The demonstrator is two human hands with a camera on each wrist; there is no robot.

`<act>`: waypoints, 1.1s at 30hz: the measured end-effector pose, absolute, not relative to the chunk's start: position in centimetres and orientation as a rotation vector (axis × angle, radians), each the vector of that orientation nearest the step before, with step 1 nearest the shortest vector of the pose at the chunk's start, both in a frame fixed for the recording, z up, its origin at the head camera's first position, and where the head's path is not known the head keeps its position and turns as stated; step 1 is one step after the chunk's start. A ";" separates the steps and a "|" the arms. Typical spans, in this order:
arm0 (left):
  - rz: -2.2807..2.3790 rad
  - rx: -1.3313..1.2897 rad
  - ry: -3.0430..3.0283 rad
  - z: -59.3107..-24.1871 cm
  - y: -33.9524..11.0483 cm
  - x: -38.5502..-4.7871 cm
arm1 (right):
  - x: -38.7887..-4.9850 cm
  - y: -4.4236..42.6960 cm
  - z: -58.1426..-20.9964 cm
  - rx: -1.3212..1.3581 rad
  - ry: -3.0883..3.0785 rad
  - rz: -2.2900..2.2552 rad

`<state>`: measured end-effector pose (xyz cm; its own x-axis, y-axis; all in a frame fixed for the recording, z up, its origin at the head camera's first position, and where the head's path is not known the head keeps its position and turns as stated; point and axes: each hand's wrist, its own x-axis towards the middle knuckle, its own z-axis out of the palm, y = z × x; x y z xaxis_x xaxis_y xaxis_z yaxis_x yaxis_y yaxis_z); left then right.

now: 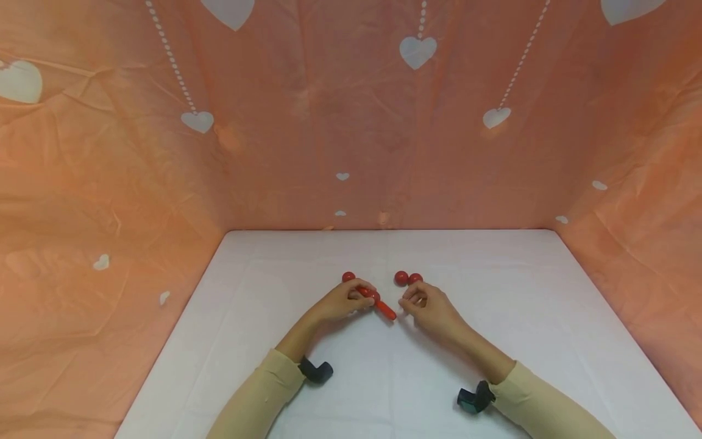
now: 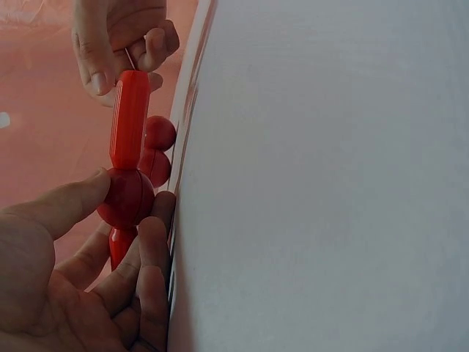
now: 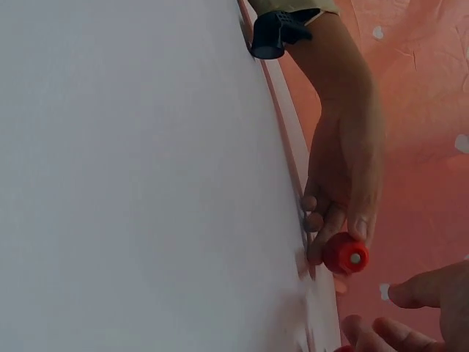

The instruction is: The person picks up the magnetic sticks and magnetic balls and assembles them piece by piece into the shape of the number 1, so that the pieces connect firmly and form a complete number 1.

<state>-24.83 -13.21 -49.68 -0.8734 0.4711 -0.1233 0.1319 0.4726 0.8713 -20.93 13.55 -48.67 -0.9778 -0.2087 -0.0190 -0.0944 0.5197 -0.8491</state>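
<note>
My left hand (image 1: 345, 300) pinches a red ball (image 2: 126, 198) between thumb and fingers. A red faceted rod (image 1: 386, 310) sticks out from one side of that ball, and a second red rod (image 2: 121, 248) shows on its other side, partly behind the fingers. Seen end-on in the right wrist view, the rod has a small silvery tip (image 3: 355, 258). My right hand (image 1: 433, 310) is close to the rod's free end, its fingers loosely bent and thumb apart in the right wrist view. I see nothing held in it.
Two red balls (image 1: 401, 278) lie side by side just beyond the right hand. Another red ball (image 1: 348, 277) is behind the left hand. The white tabletop (image 1: 493, 274) meets orange cloth walls (image 1: 307, 134) with white hearts. Each wrist wears a dark camera (image 1: 476, 397).
</note>
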 end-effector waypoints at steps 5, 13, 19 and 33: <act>1.363 0.501 2.376 -49.6 -13.2 -24.8 | -21.4 14.3 -48.0 -0.255 2.703 -1.406; 1.381 0.511 2.363 -49.6 -13.3 -24.8 | -22.6 15.6 -47.3 -0.301 2.790 -1.364; 1.381 0.508 2.359 -49.7 -13.3 -24.7 | -23.4 16.3 -47.1 -0.282 2.825 -1.335; 1.372 0.500 2.362 -49.5 -13.3 -24.6 | -25.2 17.2 -47.6 -0.210 2.784 -1.271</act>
